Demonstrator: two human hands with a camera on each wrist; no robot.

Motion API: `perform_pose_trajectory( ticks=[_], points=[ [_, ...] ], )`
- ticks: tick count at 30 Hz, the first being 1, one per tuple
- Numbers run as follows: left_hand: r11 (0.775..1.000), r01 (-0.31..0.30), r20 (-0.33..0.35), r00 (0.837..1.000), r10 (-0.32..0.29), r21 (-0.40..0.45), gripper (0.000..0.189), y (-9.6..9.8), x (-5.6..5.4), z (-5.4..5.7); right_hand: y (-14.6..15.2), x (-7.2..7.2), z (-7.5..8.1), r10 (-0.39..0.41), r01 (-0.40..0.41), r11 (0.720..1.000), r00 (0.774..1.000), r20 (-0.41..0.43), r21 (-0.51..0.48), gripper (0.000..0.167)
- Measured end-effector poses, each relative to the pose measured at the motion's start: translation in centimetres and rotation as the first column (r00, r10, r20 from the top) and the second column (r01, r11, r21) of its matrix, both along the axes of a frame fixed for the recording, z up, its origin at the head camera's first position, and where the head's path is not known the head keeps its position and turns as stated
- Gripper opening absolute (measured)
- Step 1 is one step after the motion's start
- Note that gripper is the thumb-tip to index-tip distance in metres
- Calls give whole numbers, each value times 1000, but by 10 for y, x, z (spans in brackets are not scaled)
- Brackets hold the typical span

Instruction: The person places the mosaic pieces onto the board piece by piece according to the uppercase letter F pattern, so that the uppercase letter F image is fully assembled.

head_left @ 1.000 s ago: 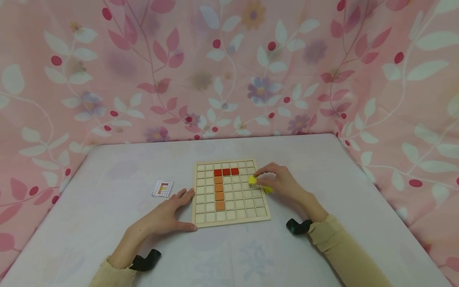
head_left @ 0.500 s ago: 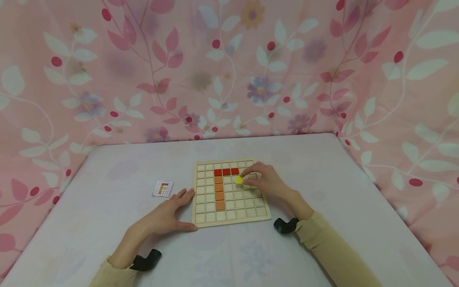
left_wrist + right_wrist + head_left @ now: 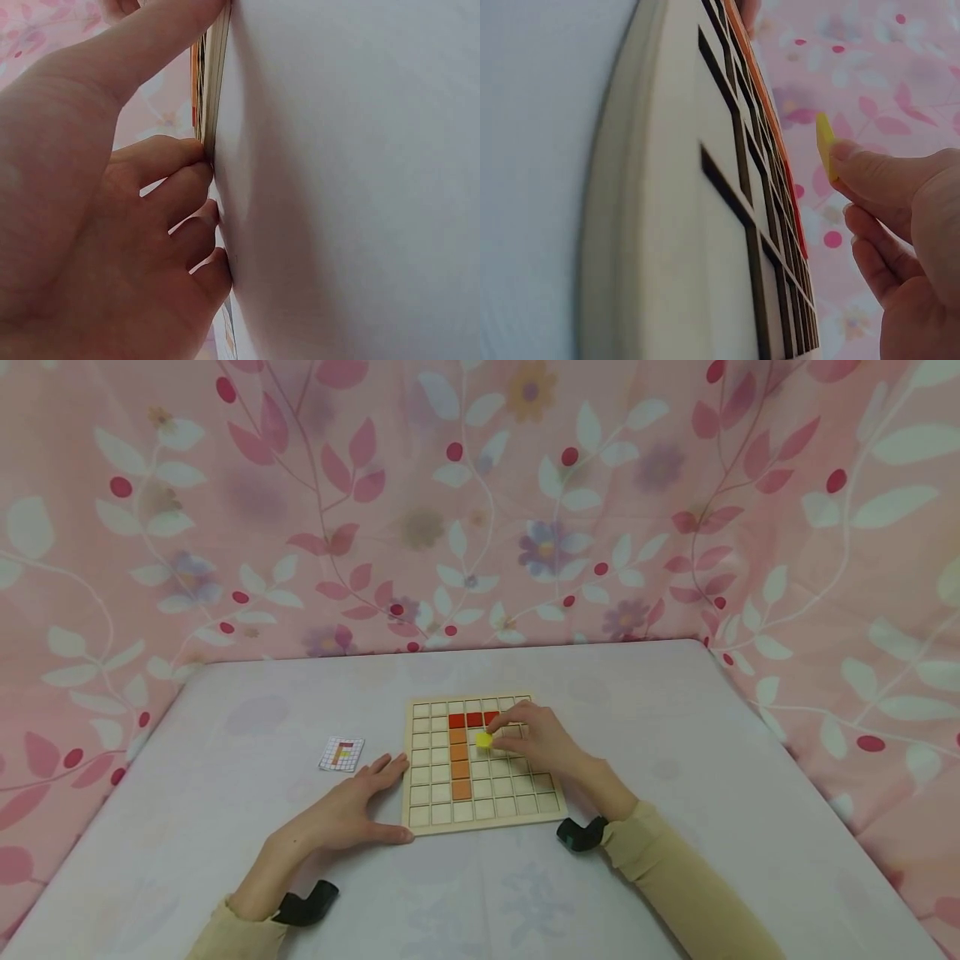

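In the head view my right hand [image 3: 543, 745] pinches a yellow square tile [image 3: 483, 740] between thumb and fingertips. The right wrist view shows this tile [image 3: 825, 146] raised off the surface of the wooden grid board [image 3: 487, 821]. It hovers over a cell below the red tiles [image 3: 474, 719], right of the orange column. Several orange tiles [image 3: 460, 769] run down the board from the left end of the red row. My left hand [image 3: 337, 810] lies spread at the board's left side, thumb at the near corner and fingertips at the edge, also visible in the left wrist view.
A small pattern card [image 3: 341, 754] with a coloured grid lies on the table left of the board. Black wrist devices [image 3: 307, 903] sit under both wrists. A white cloth covers the table [image 3: 262, 702], and a pink floral curtain [image 3: 480, 510] hangs behind it.
My right hand has carried the yellow tile leftward from the board's right edge to near the orange column. Another yellow piece, seen earlier beside the board, is now hidden. The left hand stays put.
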State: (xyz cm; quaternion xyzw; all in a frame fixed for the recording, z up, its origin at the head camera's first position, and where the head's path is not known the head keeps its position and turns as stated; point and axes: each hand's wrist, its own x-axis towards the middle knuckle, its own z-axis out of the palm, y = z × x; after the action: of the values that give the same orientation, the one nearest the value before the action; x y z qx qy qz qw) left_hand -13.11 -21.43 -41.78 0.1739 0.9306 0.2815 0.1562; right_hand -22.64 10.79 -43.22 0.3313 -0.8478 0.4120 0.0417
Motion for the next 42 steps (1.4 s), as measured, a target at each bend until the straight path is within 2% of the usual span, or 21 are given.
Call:
perform_pose_trajectory(
  ticks=[6,10,17,37,42],
  points=[
    [1000,-2,-4,1000,2,1,108,0,0,-2,-7,2,-3,-21,18,999,998,66,46,17],
    [1000,-6,-4,1000,6,2,108,-1,0,-4,-8,2,-8,-21,19,998,999,34,66,18],
    [1000,-9,0,1000,9,0,108,-1,-1,-7,-9,3,-14,17,-15,999,999,-38,46,19],
    [1000,-3,-2,1000,3,5,108,-1,-1,-4,-9,4,-21,8,-7,1000,1000,-12,11,21],
    [1000,-7,0,1000,7,6,108,-1,-1,-7,-9,4,-22,3,-3,1000,999,-34,12,21]
  ],
)
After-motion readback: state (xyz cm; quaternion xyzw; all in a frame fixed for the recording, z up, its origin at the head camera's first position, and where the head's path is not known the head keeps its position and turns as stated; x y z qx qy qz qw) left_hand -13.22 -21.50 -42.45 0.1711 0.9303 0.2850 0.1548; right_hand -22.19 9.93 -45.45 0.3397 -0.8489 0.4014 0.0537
